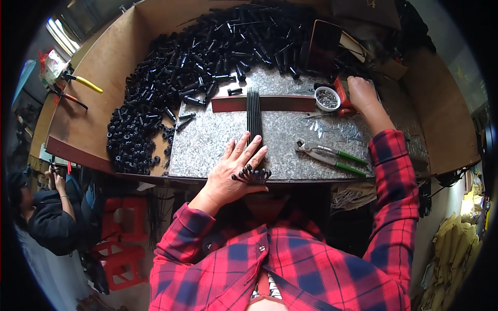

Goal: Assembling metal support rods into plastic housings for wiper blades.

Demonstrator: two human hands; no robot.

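Note:
My left hand (236,168) lies flat with its fingers stretched out over a bundle of thin black rods (253,111). The rods point away from me side by side, across a dark red wooden strip (288,103). Their black knobbed ends (251,174) fan out by my left thumb. At the right, my right hand (362,94) is closed, fingers curled, beside a red object (344,98); whatever it pinches is hidden. Just left of it stands a white bowl (316,101) of small metal pieces. Pincers with green handles (332,157) lie on the speckled board (207,150).
Black tubular plastic parts (207,52) are heaped along the back and left of the wooden-walled bench. A dark phone-like slab (324,44) leans at the back right. Pliers with yellow handles (85,83) hang at the left wall. Another person (54,217) sits far left, near red stools (122,249).

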